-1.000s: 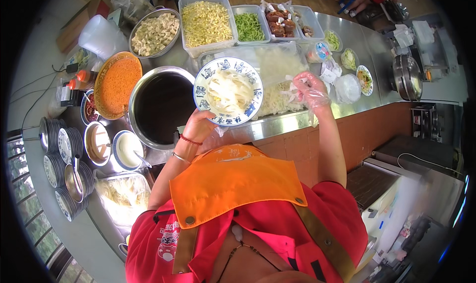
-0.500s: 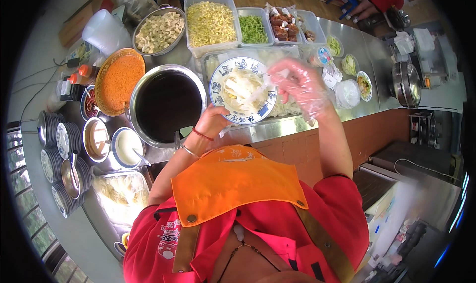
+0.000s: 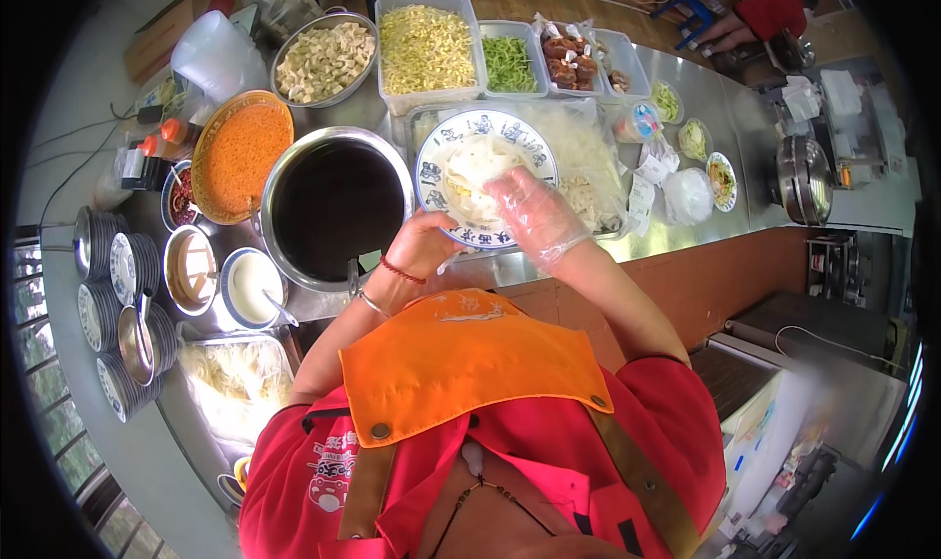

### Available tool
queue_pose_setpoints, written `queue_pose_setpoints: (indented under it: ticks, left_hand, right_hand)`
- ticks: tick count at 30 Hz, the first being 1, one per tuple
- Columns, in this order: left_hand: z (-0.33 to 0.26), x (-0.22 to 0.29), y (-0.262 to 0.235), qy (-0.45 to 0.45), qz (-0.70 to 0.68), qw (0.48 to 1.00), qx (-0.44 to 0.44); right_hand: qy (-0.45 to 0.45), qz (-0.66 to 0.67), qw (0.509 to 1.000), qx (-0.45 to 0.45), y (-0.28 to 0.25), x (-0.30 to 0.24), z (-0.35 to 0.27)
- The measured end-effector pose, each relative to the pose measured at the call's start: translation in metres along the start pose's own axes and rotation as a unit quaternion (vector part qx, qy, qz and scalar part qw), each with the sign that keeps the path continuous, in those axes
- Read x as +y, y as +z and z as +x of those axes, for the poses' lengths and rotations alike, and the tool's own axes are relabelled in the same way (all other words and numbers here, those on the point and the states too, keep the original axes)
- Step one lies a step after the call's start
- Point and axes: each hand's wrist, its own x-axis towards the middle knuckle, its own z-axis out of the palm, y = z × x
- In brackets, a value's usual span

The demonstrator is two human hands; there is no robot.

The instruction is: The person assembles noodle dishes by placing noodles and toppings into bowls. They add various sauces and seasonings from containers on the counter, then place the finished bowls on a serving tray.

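Observation:
A white plate with blue figures round its rim [image 3: 535, 145] is held over the counter. My left hand [image 3: 421, 243] grips its near left edge, thumb on the rim. Pale wide noodles [image 3: 469, 165] lie in the middle of the plate. My right hand [image 3: 537, 216], in a clear plastic glove, reaches over the plate's right side, its fingers bent down and closed on the noodles; the fingertips are partly hidden. Behind and right of the plate sits a tray of pale noodles [image 3: 590, 194], partly covered by clear plastic.
Left of the plate stands a steel pot of dark liquid [image 3: 338, 206], near an orange sauce bowl [image 3: 243, 152] and a white sauce bowl [image 3: 247, 290]. Tubs of bean sprouts [image 3: 426, 49] and green shreds [image 3: 508, 64] line the back. Plate stacks [image 3: 137, 270] stand far left.
My right hand has come down and left onto the noodles in the plate, from above the plate's right rim, where it pinched a hanging strand. The left hand keeps its hold.

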Motion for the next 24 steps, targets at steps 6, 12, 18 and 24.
queue_pose_setpoints:
  ticks: [6, 12, 18, 24]
  left_hand:
    - [0.0, -0.001, -0.004, 0.013, 0.003, 1.0, 0.014]
    - [-0.001, -0.003, -0.011, 0.023, 0.002, 1.0, 0.006]
    - [0.0, -0.003, -0.01, 0.021, -0.016, 1.0, -0.008]
    - [-0.008, -0.002, -0.011, 0.029, -0.013, 0.999, 0.009]
  right_hand:
    - [-0.082, 0.057, 0.985, 0.14, -0.018, -0.006, -0.003]
    - [-0.065, 0.172, 0.962, 0.202, -0.067, -0.009, 0.005]
    - [-0.11, 0.07, 0.983, 0.127, -0.026, -0.004, 0.006]
    - [-0.057, 0.019, 0.977, 0.206, -0.028, 0.011, 0.0]
